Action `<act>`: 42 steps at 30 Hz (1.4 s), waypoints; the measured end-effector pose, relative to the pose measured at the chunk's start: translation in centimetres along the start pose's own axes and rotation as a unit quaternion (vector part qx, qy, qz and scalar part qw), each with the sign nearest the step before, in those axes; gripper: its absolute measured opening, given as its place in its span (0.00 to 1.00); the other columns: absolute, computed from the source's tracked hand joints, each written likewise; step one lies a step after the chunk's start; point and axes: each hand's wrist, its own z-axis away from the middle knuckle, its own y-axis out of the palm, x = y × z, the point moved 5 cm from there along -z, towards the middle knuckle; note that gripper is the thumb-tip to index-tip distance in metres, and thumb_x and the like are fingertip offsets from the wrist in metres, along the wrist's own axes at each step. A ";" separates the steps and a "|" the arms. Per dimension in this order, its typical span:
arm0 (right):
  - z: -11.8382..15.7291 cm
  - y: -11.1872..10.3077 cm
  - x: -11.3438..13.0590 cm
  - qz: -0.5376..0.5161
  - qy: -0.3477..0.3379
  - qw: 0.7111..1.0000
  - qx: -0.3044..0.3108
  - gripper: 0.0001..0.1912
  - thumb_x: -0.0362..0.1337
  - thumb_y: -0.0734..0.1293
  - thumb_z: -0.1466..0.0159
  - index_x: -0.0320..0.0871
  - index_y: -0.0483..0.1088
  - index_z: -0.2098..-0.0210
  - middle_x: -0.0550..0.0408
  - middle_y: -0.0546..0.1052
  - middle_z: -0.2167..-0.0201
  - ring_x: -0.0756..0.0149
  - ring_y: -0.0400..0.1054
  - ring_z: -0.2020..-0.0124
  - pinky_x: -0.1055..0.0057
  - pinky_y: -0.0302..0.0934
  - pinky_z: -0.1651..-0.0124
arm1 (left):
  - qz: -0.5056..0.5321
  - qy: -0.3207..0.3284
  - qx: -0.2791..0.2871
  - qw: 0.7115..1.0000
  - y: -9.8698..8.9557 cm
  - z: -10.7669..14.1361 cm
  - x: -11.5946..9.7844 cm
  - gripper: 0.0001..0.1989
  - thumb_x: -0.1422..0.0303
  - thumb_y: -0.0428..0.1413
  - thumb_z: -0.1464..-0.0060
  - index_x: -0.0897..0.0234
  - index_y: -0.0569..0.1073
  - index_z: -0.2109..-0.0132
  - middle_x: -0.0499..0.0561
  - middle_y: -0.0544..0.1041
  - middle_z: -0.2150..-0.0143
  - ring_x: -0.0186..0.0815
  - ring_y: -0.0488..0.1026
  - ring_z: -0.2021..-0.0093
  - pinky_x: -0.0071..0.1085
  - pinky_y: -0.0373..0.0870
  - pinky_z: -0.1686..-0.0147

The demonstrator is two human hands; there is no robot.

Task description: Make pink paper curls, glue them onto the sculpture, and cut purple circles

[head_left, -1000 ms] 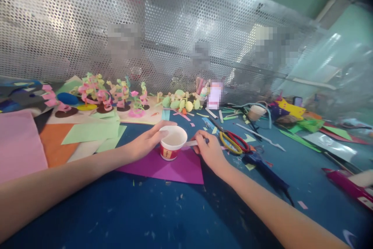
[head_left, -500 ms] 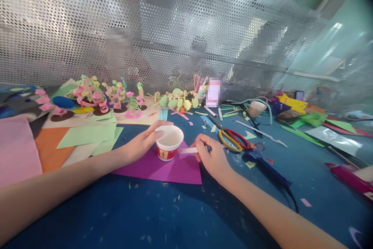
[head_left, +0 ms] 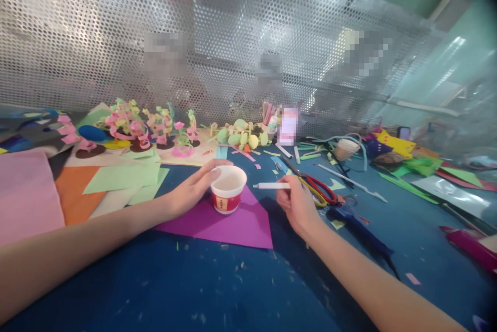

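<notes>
A small white paper cup with a red printed band (head_left: 227,201) stands upright on a sheet of purple paper (head_left: 248,228). My left hand (head_left: 198,183) grips the cup at its rim from the left, thumb on the near side and fingers behind. To the right of the cup, my right hand (head_left: 298,202) is closed on a slim white pen (head_left: 272,186), whose tip points left toward the cup without touching it. Just beyond that hand lie scissors with red and yellow handles (head_left: 322,192).
A blue glue gun (head_left: 357,228) and its cord lie at right. Green paper sheets (head_left: 120,179), orange paper (head_left: 79,187) and pink paper (head_left: 29,195) cover the left. Paper flower crafts (head_left: 143,127) line the back before a perforated metal screen (head_left: 233,26). Another cup (head_left: 346,149) stands back right.
My right hand has drawn the pen back to the right, away from the cup and the purple paper. My left hand stays on the cup. The view has shifted slightly.
</notes>
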 end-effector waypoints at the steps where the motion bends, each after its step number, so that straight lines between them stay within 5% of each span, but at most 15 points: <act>1: -0.2 -0.1 -0.2 -0.024 0.014 1.000 -0.001 0.16 0.37 0.56 0.43 0.45 0.53 0.86 0.67 0.49 0.92 0.77 0.40 0.90 0.75 0.36 0.86 | 0.039 -0.004 -0.021 0.999 -0.2 -0.1 0.2 0.21 0.54 0.42 0.42 0.58 0.64 0.47 0.50 0.67 0.44 0.44 0.64 0.46 0.37 0.59 0.47; 8: -0.2 0.1 -0.3 -0.126 0.076 0.989 -0.003 0.14 0.37 0.58 0.43 0.44 0.54 0.84 0.68 0.51 0.92 0.78 0.39 0.90 0.77 0.34 0.86 | 0.286 -0.027 -0.094 0.953 -2.5 -1.2 -0.3 0.26 0.46 0.44 0.47 0.63 0.71 0.59 0.52 0.77 0.67 0.42 0.74 0.65 0.35 0.68 0.66; 17: -0.1 0.1 -0.4 -0.150 0.088 0.985 -0.005 0.14 0.43 0.60 0.41 0.44 0.59 0.80 0.68 0.52 0.92 0.78 0.40 0.90 0.78 0.34 0.87 | 0.289 -0.047 -0.107 0.950 -3.5 0.1 0.6 0.24 0.45 0.48 0.50 0.62 0.70 0.62 0.50 0.76 0.67 0.39 0.73 0.67 0.33 0.67 0.67; 23: 0.1 0.1 -0.3 -0.104 0.058 0.993 -0.023 0.16 0.51 0.60 0.40 0.44 0.67 0.69 0.64 0.61 0.87 0.76 0.50 0.87 0.80 0.44 0.86 | 0.183 -0.051 -0.017 0.982 -0.8 0.7 -0.7 0.21 0.49 0.48 0.47 0.57 0.66 0.52 0.52 0.73 0.54 0.44 0.70 0.55 0.38 0.66 0.60; 27: 0.6 0.3 0.0 -0.065 0.029 0.997 -0.026 0.13 0.49 0.63 0.42 0.47 0.69 0.64 0.60 0.68 0.77 0.73 0.59 0.80 0.78 0.54 0.82 | 0.051 -0.003 0.086 0.995 2.7 0.6 -2.5 0.21 0.52 0.51 0.48 0.56 0.64 0.50 0.52 0.73 0.56 0.42 0.70 0.56 0.38 0.66 0.59; 32: 1.1 0.3 1.3 -0.012 -0.023 0.999 -0.021 0.14 0.50 0.61 0.40 0.48 0.68 0.64 0.56 0.71 0.70 0.66 0.66 0.72 0.72 0.62 0.74 | 0.014 0.039 0.129 0.991 5.3 -0.2 -3.2 0.25 0.52 0.54 0.50 0.57 0.60 0.49 0.52 0.73 0.58 0.41 0.71 0.59 0.35 0.68 0.63; 38: 2.9 1.7 4.3 0.180 -0.206 0.955 0.114 0.13 0.49 0.57 0.37 0.47 0.65 0.63 0.54 0.69 0.63 0.62 0.65 0.61 0.67 0.61 0.59 | 0.002 0.084 0.149 0.985 5.6 -0.4 -3.7 0.27 0.54 0.58 0.54 0.59 0.59 0.50 0.51 0.72 0.60 0.38 0.71 0.62 0.33 0.68 0.66; 42: 3.9 2.6 4.4 0.217 -0.208 0.937 0.177 0.17 0.46 0.66 0.44 0.48 0.59 0.60 0.56 0.66 0.64 0.65 0.62 0.65 0.71 0.60 0.65 | -0.003 0.070 0.169 0.983 5.3 -0.2 -3.6 0.33 0.53 0.60 0.57 0.60 0.55 0.49 0.52 0.71 0.63 0.38 0.71 0.65 0.33 0.68 0.68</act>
